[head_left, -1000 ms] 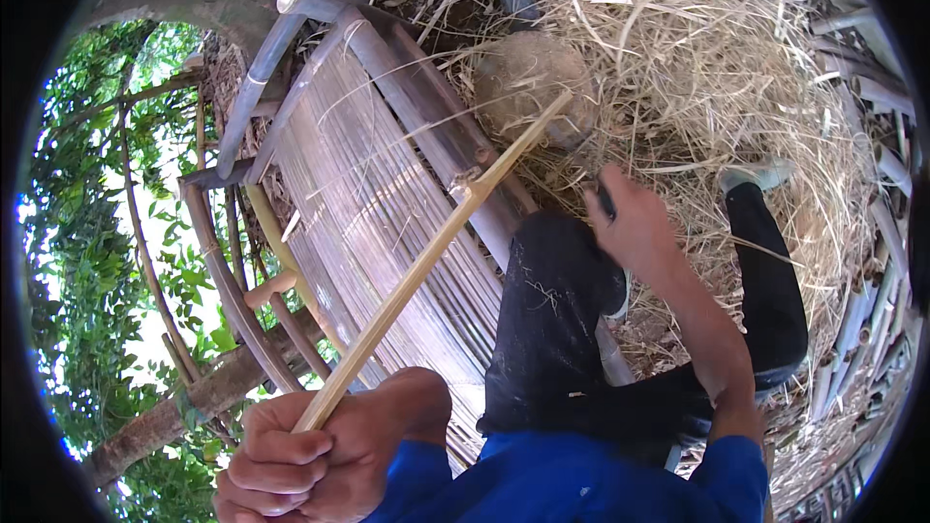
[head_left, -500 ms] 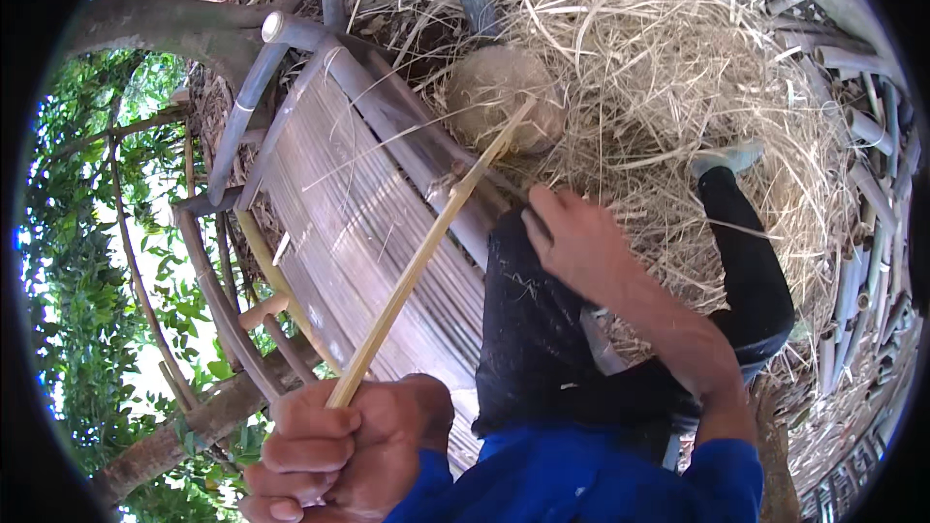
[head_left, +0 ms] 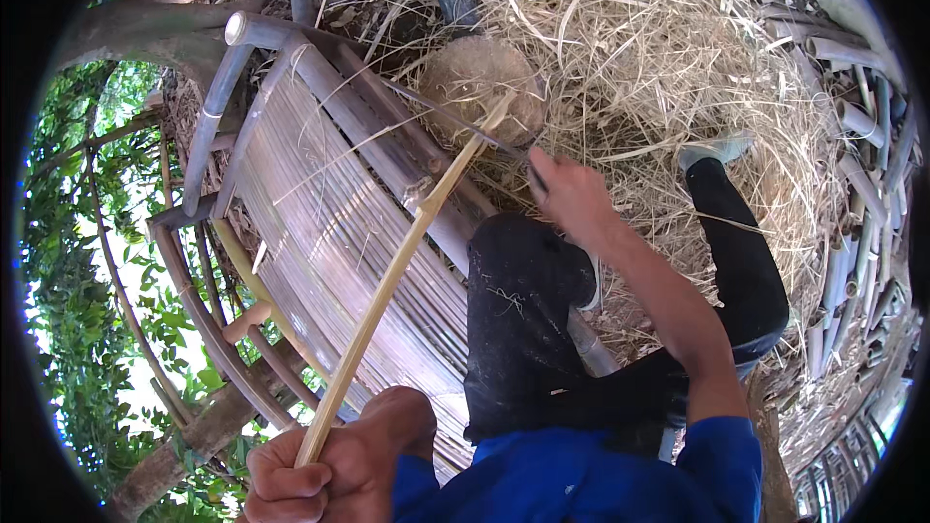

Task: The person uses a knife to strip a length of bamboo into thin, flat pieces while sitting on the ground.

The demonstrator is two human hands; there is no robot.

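My left hand (head_left: 325, 473), at the lower left, is closed in a fist around the near end of a long pale bamboo strip (head_left: 380, 302). The strip slants up and away, its far end narrower and roughly cut, over a round wooden chopping block (head_left: 472, 76). My right hand (head_left: 573, 196) grips the dark handle of a knife (head_left: 455, 118). Its long thin blade lies across the strip close to the far end, pointing to the upper left. Whether the edge bites into the strip I cannot tell.
A slatted bamboo bench (head_left: 329, 203) with a pole frame stands left of my legs. Straw-like shavings (head_left: 630, 48) cover the ground ahead and to the right. Cut bamboo poles (head_left: 852, 126) line the right side; leafy plants (head_left: 77, 281) grow at the left. My bent knee (head_left: 523, 261) is near the blade.
My right hand has risen slightly, and the knife blade now shows across the strip. My left hand has shifted down and left with the strip. The whole view has moved a little.
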